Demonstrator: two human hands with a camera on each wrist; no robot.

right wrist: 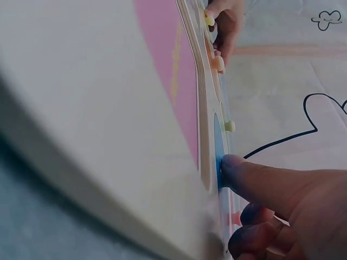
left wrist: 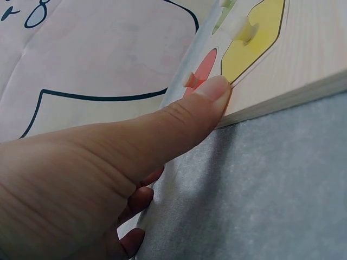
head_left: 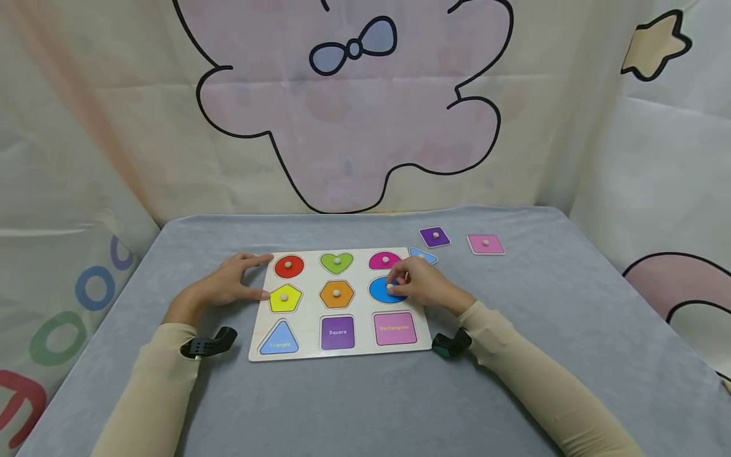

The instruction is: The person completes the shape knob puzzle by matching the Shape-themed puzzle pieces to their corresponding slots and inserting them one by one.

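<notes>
Along the board's [head_left: 309, 331] near edge, three slots [head_left: 337, 340] lie bare; the right hand [head_left: 421, 282] pinches the blue oval [head_left: 378, 291], left hand [head_left: 225, 284] splayed, five other pieces [head_left: 330, 298] seated.

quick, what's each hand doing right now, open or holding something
Left hand: open, touching the board.
Right hand: closed, holding the blue oval by its knob.
</notes>
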